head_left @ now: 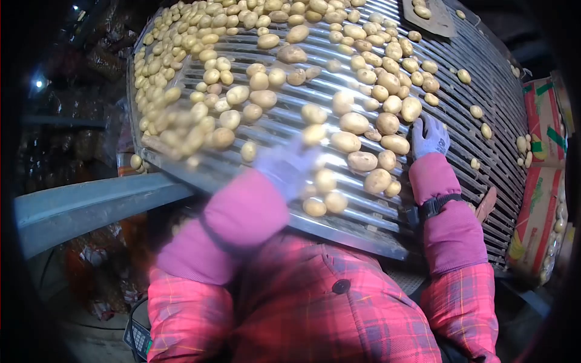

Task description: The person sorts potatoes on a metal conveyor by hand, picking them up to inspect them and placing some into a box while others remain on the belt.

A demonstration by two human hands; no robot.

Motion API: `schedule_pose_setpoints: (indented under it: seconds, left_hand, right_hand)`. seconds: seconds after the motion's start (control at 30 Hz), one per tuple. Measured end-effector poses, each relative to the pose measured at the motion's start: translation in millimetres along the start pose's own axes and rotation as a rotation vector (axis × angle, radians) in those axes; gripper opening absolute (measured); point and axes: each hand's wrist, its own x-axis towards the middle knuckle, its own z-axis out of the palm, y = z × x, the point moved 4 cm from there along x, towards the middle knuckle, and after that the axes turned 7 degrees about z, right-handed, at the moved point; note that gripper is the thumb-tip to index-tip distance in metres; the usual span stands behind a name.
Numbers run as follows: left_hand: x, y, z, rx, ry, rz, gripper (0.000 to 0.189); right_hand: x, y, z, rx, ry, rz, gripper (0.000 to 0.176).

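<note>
My left hand point(289, 164), in a lilac glove, is smeared by motion over the front of the slatted metal table point(266, 130). Its fingers are too blurred to read, with potatoes point(314, 133) close on its right side. My right hand point(430, 138), gloved alike, rests on the slats with its fingers stretched forward. A larger potato point(411, 109) lies right by those fingertips, and another potato point(395, 144) is beside the hand on its left. Between my two hands lies a loose group of potatoes of mixed sizes.
A dense mass of small potatoes point(166, 72) covers the table's far left. At the far edge lies a flat board point(431, 21) with potatoes on it. Printed cartons point(531, 212) stand along the right side. A grey metal beam point(103, 202) juts in at left.
</note>
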Motion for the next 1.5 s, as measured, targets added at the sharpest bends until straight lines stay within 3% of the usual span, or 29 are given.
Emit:
schedule_pose_setpoints:
  seconds: [0.07,0.1,0.17,0.2,0.27,0.3,0.33,0.43,0.5,0.57,0.63,0.7,0.8,0.83,0.9,0.93,1.0,1.1,1.13,1.17,1.23,1.27,1.3,1.33,1.4,1.43,1.47,1.5]
  left_hand:
    - [-14.1,-34.0,-2.3,-0.133,0.084,-0.102,0.041]
    - [-24.1,-53.4,2.3,-0.12,0.088,-0.103,0.041]
    - [-42.7,-73.8,2.1,-0.004,0.363,-0.002,0.041]
    - [-47.6,-76.4,2.6,0.005,0.366,-0.008,0.041]
    - [-58.2,-87.8,7.2,-0.947,0.258,-0.554,0.039]
    - [-60.4,-77.7,0.2,-0.948,0.265,-0.546,0.039]
    - [-65.3,-62.8,-9.2,-1.103,0.45,-0.472,0.037]
    - [-73.9,-47.8,0.2,-1.31,0.668,-0.335,0.034]
    - [-68.1,-36.1,16.5,-1.949,0.798,-0.374,0.036]
    - [-60.2,-30.4,18.4,-2.054,0.782,-0.156,0.038]
    - [-60.8,-26.7,14.5,-1.505,0.789,-0.433,0.038]
    - [-61.6,-36.4,6.0,-1.291,0.745,-0.356,0.039]
    - [-41.0,-60.8,1.7,-1.555,0.676,-0.596,0.039]
    - [-32.9,-68.6,2.5,-1.594,0.625,-0.67,0.039]
    - [-2.1,-87.0,0.1,-0.236,0.595,-0.344,0.043]
    - [4.1,-86.4,-0.6,-0.247,0.594,-0.341,0.043]
    - [18.6,-89.1,6.1,-0.188,0.311,-0.453,0.048]
    - [34.1,-95.3,14.1,-0.006,0.232,-0.584,0.052]
    - [42.3,-99.6,14.0,0.121,0.211,-0.514,0.048]
    - [46.1,-94.7,6.9,0.125,0.208,-0.507,0.048]
    - [40.1,-89.7,-3.6,-0.082,0.2,-0.601,0.046]
    - [31.7,-90.2,-12.2,-0.418,0.282,-0.54,0.044]
    - [18.4,-79.9,-9.6,-0.876,0.36,-0.569,0.04]
    - [4.5,-66.8,-9.8,-1.319,0.464,-0.628,0.038]
    - [-9.0,-50.3,-1.4,-1.632,0.862,-0.524,0.035]
    - [-4.8,-45.9,4.1,-1.924,0.826,-0.395,0.036]
    - [-1.2,-40.8,9.7,-2.235,0.76,-0.289,0.038]
    - [1.6,-35.4,15.3,-2.512,0.655,-0.221,0.039]
  right_hand:
    - [1.5,-0.9,-0.9,0.012,-0.059,0.011,0.03]
    - [2.3,-0.2,-1.3,0.021,-0.05,0.013,0.03]
    - [1.5,0.5,1.8,0.013,-0.072,0.032,0.032]
    - [0.5,-0.6,1.9,0.022,-0.068,0.028,0.032]
    - [0.5,1.7,0.1,0.048,-0.092,0.038,0.035]
    - [2.9,5.1,0.5,0.046,-0.083,0.037,0.035]
    - [5.0,8.0,4.2,0.077,-0.126,0.024,0.036]
    - [13.0,-1.8,-3.8,0.237,-0.201,0.034,0.038]
    - [4.3,-60.3,-52.3,0.513,0.034,-0.291,0.038]
    - [-6.4,-101.4,-43.1,0.632,-0.408,-0.388,0.034]
    - [-18.7,-131.7,-27.5,0.416,-0.387,-0.671,0.031]
    - [-14.7,-146.7,-14.1,0.365,-0.347,-0.66,0.029]
    - [-3.7,-154.6,0.9,0.274,-0.683,-0.477,0.032]
    - [-0.5,-154.3,2.4,0.271,-0.685,-0.479,0.032]
    - [3.5,-149.3,7.1,0.385,-0.831,-0.454,0.032]
    - [7.0,-144.1,5.5,0.375,-0.835,-0.45,0.032]
    - [22.3,-127.1,-2.5,0.898,-0.884,-0.152,0.036]
    - [30.5,-91.7,-47.5,1.525,-1.04,0.439,0.037]
    - [30.8,-80.0,-52.2,1.647,-0.947,0.313,0.035]
    - [22.5,-72.5,-59.3,1.696,-0.971,0.406,0.034]
    - [7.6,-62.4,-71.9,1.716,-1.014,0.548,0.033]
    - [3.8,-58.1,-65.6,1.632,-0.967,0.453,0.033]
    - [-0.3,-54.1,-61.9,1.621,-1.035,0.543,0.032]
    - [-4.1,-54.1,-62.3,1.608,-1.099,0.636,0.032]
    - [-4.5,-53.7,-40.4,1.462,-1.047,0.484,0.028]
    - [-3.7,-61.1,-37.2,1.379,-1.002,0.388,0.027]
    - [-7.3,-80.4,-44.1,1.425,-1.04,0.458,0.027]
    - [-1.8,-88.4,-36.1,1.28,-0.899,0.196,0.029]
